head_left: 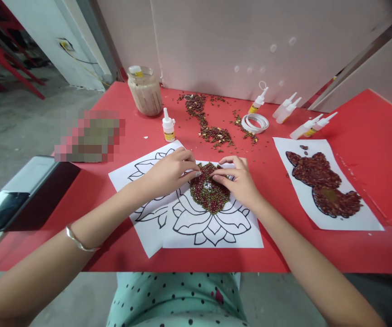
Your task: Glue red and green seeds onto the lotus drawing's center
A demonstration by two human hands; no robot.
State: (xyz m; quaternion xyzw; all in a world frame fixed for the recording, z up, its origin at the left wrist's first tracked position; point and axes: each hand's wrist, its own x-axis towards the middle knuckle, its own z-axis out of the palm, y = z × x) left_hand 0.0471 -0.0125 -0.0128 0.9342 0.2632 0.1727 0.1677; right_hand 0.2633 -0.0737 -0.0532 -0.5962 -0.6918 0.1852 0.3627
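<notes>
A white sheet with a black lotus outline (202,225) lies on the red table (114,254) in front of me. Its top petal is covered with red and green beans (210,193). My left hand (168,172) rests on the sheet at the bean patch's left edge, fingers curled together with the tips on the beans. My right hand (238,179) is at the patch's right edge, fingers bent and pinched down onto the beans. What the fingertips hold, if anything, is too small to make out.
Loose beans (212,131) are scattered behind the sheet. A glue bottle (168,126), a jar (146,91), a tape roll (255,122) and several more glue bottles (305,122) stand at the back. A second bean-covered sheet (325,181) lies right. A dark tablet (22,190) sits left.
</notes>
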